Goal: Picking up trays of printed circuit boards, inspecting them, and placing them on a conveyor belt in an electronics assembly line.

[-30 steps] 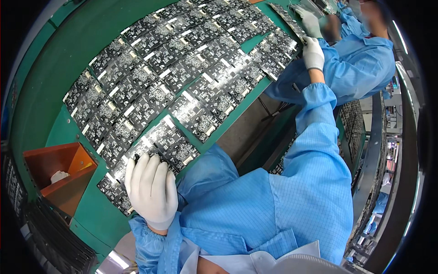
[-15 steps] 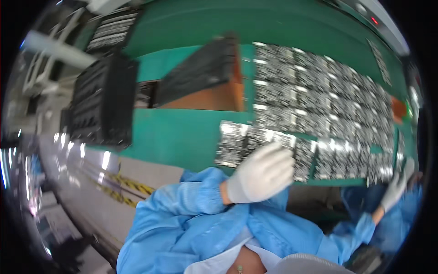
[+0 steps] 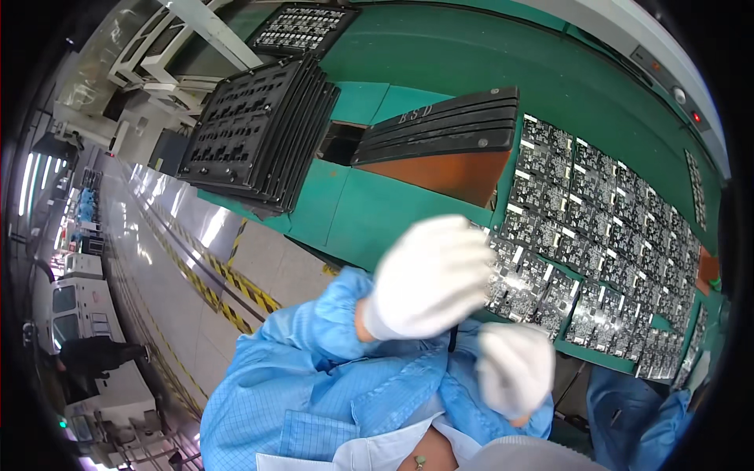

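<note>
My left hand [image 3: 430,279], in a white glove, is raised over the table's near edge, left of the circuit boards [image 3: 593,228]. Its fingers lie side by side and bend away from me; motion smears them, and I cannot see whether they hold anything. Close to my chest is my right hand [image 3: 514,369], also white-gloved and curled like a fist. Blur hides what is in it, if anything. The boards lie in rows on the green mat [image 3: 440,47], several bright with reflections, and the left hand overlaps those at the near left corner.
A black-topped orange wedge block [image 3: 440,141] stands left of the boards. Further left is a stack of black trays [image 3: 243,133], with another tray [image 3: 302,27] behind. Yellow-black tape [image 3: 228,286] marks the floor. Another person's blue sleeve [image 3: 667,428] shows at the lower right.
My right hand has come back from the far right boards to my chest. My left hand has lifted off the near boards. The view has swung left, showing more floor and trays.
</note>
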The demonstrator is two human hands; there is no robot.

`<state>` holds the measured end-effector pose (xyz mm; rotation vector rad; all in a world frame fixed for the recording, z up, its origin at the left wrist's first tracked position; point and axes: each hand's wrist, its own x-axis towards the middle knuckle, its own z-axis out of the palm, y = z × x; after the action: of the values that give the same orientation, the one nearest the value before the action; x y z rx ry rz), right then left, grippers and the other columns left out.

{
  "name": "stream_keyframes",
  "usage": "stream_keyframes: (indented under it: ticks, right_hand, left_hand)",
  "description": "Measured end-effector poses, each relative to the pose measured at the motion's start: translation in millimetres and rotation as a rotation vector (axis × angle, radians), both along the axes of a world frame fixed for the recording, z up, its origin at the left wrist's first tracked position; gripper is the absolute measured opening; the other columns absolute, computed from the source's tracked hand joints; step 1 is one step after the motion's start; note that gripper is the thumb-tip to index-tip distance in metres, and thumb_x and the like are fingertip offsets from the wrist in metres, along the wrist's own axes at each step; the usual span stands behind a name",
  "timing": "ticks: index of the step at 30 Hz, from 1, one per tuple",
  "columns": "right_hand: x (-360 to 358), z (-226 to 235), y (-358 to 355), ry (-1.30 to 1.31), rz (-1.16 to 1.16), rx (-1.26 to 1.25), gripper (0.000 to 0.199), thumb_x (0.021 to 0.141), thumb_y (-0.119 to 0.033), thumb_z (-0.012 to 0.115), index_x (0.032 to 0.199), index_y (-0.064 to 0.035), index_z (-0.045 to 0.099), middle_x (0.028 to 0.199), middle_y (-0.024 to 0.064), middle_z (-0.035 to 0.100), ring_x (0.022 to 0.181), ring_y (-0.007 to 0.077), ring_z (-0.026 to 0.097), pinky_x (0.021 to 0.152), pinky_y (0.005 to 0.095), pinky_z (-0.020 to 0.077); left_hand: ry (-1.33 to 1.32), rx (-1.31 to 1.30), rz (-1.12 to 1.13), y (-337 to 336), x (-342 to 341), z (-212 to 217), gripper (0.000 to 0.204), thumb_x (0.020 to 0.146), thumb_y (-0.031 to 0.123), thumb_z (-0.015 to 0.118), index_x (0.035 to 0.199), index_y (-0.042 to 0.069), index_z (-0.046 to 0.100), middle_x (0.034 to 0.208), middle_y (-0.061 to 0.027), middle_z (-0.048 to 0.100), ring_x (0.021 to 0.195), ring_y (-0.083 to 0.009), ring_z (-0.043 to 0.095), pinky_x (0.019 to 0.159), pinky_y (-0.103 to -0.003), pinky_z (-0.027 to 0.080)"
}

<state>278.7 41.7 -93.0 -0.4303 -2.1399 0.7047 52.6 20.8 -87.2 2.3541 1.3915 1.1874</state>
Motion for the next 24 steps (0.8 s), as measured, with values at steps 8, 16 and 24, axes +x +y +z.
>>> stream_keyframes:
  ticks: [8, 16, 24]
  right_hand:
    - [-86, -40, -6, -0.062, 0.315, 0.040, 0.038, 0.078, -0.017, 0.073, 0.114, -0.0048, 0.071, 0.115, 0.0104, 0.068, 0.103, 0.0286, 0.067, 0.091, 0.0411, 0.0542]
    - [-117, -84, 0, -0.298, 0.100, 0.265, 0.031, 0.082, -0.020, 0.062, 0.103, 0.0020, 0.069, 0.110, 0.0172, 0.066, 0.106, 0.0314, 0.064, 0.099, 0.0407, 0.0513]
    - [-123, -115, -17, -0.122, 0.009, 0.341, 0.022, 0.083, -0.021, 0.053, 0.079, -0.0022, 0.063, 0.089, 0.0123, 0.059, 0.086, 0.0266, 0.056, 0.073, 0.0346, 0.0459]
  left_hand:
    - [-1.290, -0.200, 0.302, 43, -103, 22, 0.038, 0.107, 0.022, 0.054, 0.127, -0.010, 0.059, 0.123, -0.0218, 0.066, 0.113, -0.0327, 0.067, 0.101, -0.043, 0.054]
    - [-1.735, -0.699, -0.550, 78, -191, -2, 0.051, 0.111, 0.021, 0.036, 0.150, -0.012, 0.033, 0.162, -0.0259, 0.030, 0.153, -0.0322, 0.028, 0.130, -0.046, 0.019]
    - [-1.638, -0.293, 0.470, 148, -194, 1, 0.050, 0.111, 0.023, 0.044, 0.148, -0.010, 0.043, 0.156, -0.0256, 0.043, 0.146, -0.0366, 0.041, 0.126, -0.047, 0.033]
